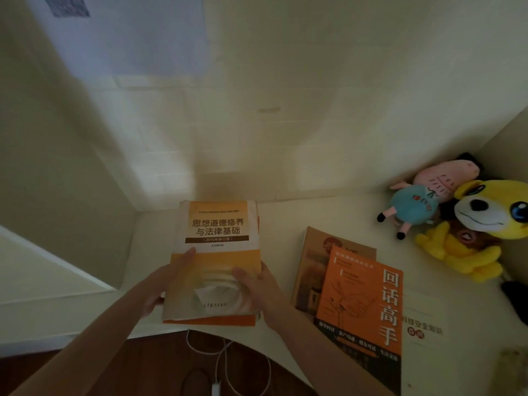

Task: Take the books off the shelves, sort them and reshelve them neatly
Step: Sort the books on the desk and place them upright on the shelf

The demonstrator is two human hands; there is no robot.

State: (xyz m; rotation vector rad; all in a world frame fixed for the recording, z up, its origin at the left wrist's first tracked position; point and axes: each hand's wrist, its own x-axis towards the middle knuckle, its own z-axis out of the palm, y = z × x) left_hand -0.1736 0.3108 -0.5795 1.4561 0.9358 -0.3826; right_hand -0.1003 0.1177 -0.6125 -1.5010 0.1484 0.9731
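At right of frame, piled in the counter point(328, 212) corner: yellow plush dog point(483, 224), pink plush point(445, 178), small blue plush point(408, 210). Lower centre, white cable point(225, 358) on dark floor. Upper left, paper sheet point(128, 35) on wall.

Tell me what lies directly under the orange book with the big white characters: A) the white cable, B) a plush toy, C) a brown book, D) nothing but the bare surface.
C: the orange book overlaps a brown book, whose upper and left parts stick out from beneath it.

The white shelf point(337, 212) carries an orange-and-white book stack point(217, 261), two overlapping books point(354, 295) and plush toys point(468, 221).
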